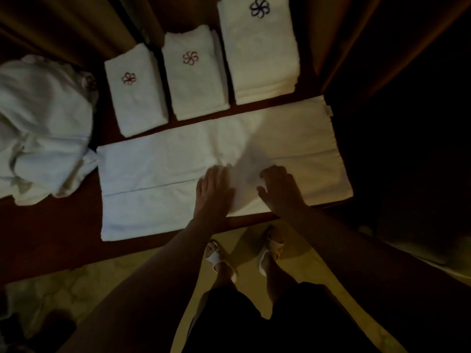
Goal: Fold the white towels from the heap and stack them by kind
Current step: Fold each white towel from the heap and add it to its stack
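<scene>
A dark red-brown table carries everything. Along its near edge lies a long white towel, folded lengthwise. At the left edge sits a loose heap of white towels. Near the far edge stand three folded stacks: a small stack, a middle stack and a large stack.

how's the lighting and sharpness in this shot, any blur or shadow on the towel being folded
Head view: dim and warm-toned, corners falling to near black. The long towel carries a soft shadow just beyond the left hand and right hand; both hands' fingertips look slightly motion-blurred. Wide-angle bending tilts the folded stacks. The heap is dull and greyish.
</scene>
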The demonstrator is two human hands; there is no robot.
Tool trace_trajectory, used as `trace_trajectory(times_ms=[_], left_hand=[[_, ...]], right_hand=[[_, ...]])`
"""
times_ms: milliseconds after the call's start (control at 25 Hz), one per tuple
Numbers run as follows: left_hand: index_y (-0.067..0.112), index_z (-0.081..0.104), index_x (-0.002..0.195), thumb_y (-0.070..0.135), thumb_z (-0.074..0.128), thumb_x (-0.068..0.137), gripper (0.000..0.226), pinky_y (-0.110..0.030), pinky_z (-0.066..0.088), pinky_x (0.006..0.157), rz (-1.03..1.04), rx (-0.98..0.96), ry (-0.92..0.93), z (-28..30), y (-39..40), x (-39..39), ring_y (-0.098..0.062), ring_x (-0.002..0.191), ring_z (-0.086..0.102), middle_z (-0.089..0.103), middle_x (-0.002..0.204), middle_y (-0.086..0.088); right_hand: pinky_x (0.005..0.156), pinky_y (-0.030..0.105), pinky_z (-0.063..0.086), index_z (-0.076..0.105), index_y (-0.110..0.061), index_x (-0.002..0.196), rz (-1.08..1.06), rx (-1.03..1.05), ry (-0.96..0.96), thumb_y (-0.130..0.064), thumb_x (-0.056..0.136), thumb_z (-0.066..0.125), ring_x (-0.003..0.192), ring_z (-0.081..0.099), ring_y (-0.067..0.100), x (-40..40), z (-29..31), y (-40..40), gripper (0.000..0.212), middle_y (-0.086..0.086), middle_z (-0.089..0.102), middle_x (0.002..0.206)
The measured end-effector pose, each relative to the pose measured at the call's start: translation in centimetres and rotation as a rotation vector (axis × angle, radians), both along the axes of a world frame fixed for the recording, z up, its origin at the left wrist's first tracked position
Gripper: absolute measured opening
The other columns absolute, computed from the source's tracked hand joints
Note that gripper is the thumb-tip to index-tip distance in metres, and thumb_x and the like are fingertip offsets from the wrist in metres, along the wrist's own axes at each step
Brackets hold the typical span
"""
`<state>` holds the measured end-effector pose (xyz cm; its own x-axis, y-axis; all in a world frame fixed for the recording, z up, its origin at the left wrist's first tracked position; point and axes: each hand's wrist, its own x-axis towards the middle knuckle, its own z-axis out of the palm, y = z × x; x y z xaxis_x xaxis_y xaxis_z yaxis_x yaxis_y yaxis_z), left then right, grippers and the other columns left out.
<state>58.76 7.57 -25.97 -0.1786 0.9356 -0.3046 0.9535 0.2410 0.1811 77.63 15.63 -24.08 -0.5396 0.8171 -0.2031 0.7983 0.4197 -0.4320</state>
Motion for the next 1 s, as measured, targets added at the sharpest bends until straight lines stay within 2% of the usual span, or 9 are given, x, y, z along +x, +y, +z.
trace_trajectory(times_ms=[120,200,280,360,520,680,800,920,1000], left_hand=[[0.017,0.002,0.154,0.055,0.020,0.095,0.072,-0.053,0.013,0.118,0.012,-0.038,-0.002,-0.9,-1.5,-1.5,-0.034,0.148,0.006,0.009,0.160,-0.019],[0.020,-0.004,0.154,0.059,0.020,0.096,0.074,-0.054,0.008,0.119,-0.003,-0.029,0.006,-1.3,-2.2,-2.4,-0.032,0.148,-0.002,0.001,0.161,-0.018],[0.024,-0.010,0.153,0.065,0.020,0.094,0.078,-0.056,0.000,0.118,0.066,-0.050,0.029,-1.8,-3.0,-3.5,-0.031,0.148,-0.011,-0.009,0.161,-0.015],[0.027,-0.018,0.151,0.072,0.013,0.090,0.082,-0.058,-0.008,0.115,0.196,-0.102,0.041,-2.0,-3.9,-4.7,-0.030,0.146,-0.020,-0.019,0.159,-0.011],[0.033,-0.024,0.148,0.082,0.003,0.080,0.088,-0.063,-0.008,0.113,0.238,-0.146,0.063,-2.0,-5.9,-8.2,-0.031,0.144,-0.026,-0.025,0.158,-0.009],[0.032,-0.025,0.148,0.086,0.010,0.077,0.095,-0.064,-0.008,0.110,0.248,-0.193,0.069,-2.0,-6.2,-10.3,-0.034,0.143,-0.025,-0.027,0.157,-0.010],[0.026,-0.016,0.151,0.073,0.027,0.089,0.089,-0.061,-0.006,0.112,0.221,-0.147,0.053,-1.1,-5.4,-9.4,-0.036,0.146,-0.017,-0.018,0.159,-0.015],[0.019,0.005,0.154,0.047,0.042,0.096,0.075,-0.059,0.002,0.117,0.011,0.014,0.005,0.1,-4.3,-6.1,-0.034,0.148,-0.005,-0.003,0.161,-0.015],[0.018,0.009,0.154,0.046,0.038,0.098,0.069,-0.058,0.007,0.117,-0.102,-0.015,-0.030,-0.2,-4.0,-3.8,-0.034,0.148,-0.004,-0.003,0.161,-0.016]], right_hand=[[0.102,0.050,0.039,0.055,-0.007,0.129,0.211,0.005,-0.063,-0.032,0.085,0.062,0.130,0.044,0.037,-4.1,-1.9,-1.6,0.051,0.017,0.049,0.139],[0.106,0.054,0.033,0.049,-0.012,0.137,0.275,0.066,-0.137,-0.044,0.086,0.046,0.135,0.041,0.034,-5.2,-3.2,-2.5,0.060,0.015,0.042,0.146],[0.112,0.056,0.018,0.031,-0.021,0.149,0.297,0.100,-0.226,-0.056,0.086,0.030,0.144,0.025,0.029,-4.8,-4.4,-2.9,0.072,0.010,0.025,0.157],[0.113,0.056,0.003,0.016,-0.029,0.152,0.290,0.125,-0.253,-0.064,0.087,0.027,0.147,0.009,0.025,-4.1,-5.2,-3.0,0.075,0.004,0.010,0.160],[0.114,0.059,0.010,0.024,-0.024,0.152,0.298,0.162,-0.254,-0.069,0.089,0.031,0.147,0.013,0.031,-3.6,-4.9,-2.9,0.077,0.009,0.016,0.159],[0.115,0.052,0.016,0.023,-0.009,0.150,0.182,0.146,-0.198,-0.062,0.093,0.024,0.145,0.019,0.030,-2.6,-5.3,-2.5,0.078,0.016,0.022,0.156],[0.113,0.054,0.023,0.030,-0.010,0.148,0.157,0.174,-0.198,-0.054,0.097,0.019,0.142,0.025,0.035,-2.4,-4.9,-2.5,0.068,0.021,0.027,0.153],[0.110,0.057,0.027,0.034,-0.014,0.147,0.059,0.186,-0.221,-0.051,0.092,0.033,0.140,0.030,0.037,-3.4,-4.6,-3.3,0.066,0.022,0.031,0.151],[0.112,0.056,0.020,0.028,-0.017,0.150,0.028,0.167,-0.254,-0.058,0.091,0.032,0.143,0.023,0.036,-3.9,-4.8,-4.0,0.072,0.020,0.024,0.154]])
